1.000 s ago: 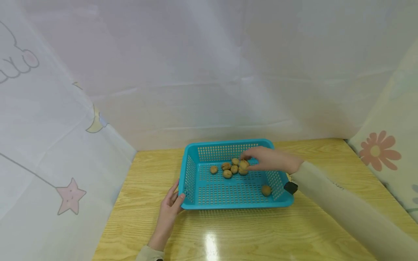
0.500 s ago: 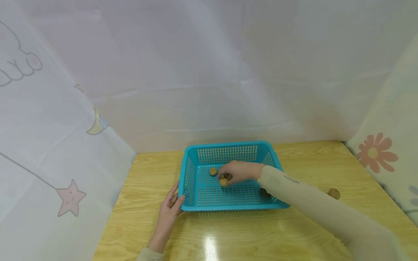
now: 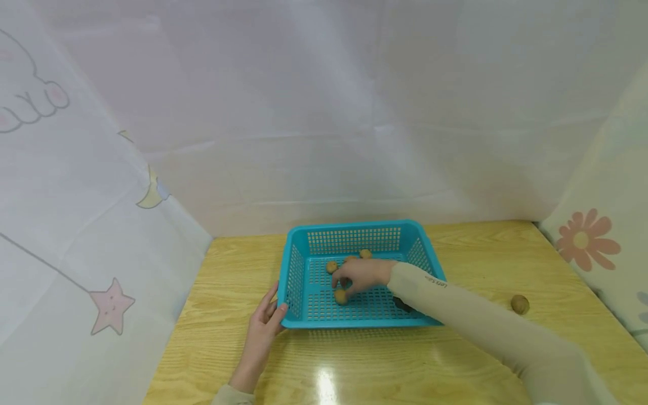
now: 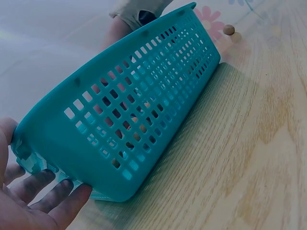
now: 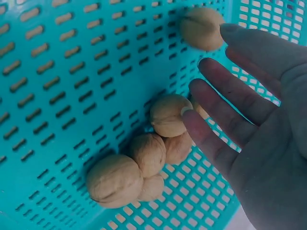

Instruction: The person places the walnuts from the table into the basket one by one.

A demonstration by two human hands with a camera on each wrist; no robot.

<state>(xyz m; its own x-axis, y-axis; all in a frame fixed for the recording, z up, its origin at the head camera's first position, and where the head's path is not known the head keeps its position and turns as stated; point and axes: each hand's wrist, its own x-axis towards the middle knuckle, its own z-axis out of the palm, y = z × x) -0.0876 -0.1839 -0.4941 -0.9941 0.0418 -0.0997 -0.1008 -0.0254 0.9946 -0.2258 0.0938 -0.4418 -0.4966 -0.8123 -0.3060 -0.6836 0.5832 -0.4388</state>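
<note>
A blue plastic basket [image 3: 284, 275] with slotted walls stands on the table. At its left end my left hand [image 3: 260, 329] grips it, thumb by the rim and fingers against the outer wall in the left wrist view. My right hand [image 3: 361, 274] reaches inside, fingers loosely extended. In the right wrist view, the thumb tip is at one walnut [image 5: 201, 28], and several other walnuts [image 5: 115, 181] lie bunched below the fingertips. From the head, that walnut [image 3: 341, 297] shows just in front of the hand, while the hand and sleeve hide part of the basket floor.
One more walnut [image 3: 520, 304] lies on the wooden table [image 3: 243, 256] to the right of the basket, beyond the right forearm. Pale printed cloth [image 3: 324, 140] hangs behind and at both sides of the table.
My right hand has moved left and toward the near side inside the basket. A walnut near its fingers has moved the same way. The left hand has stayed on the basket's end.
</note>
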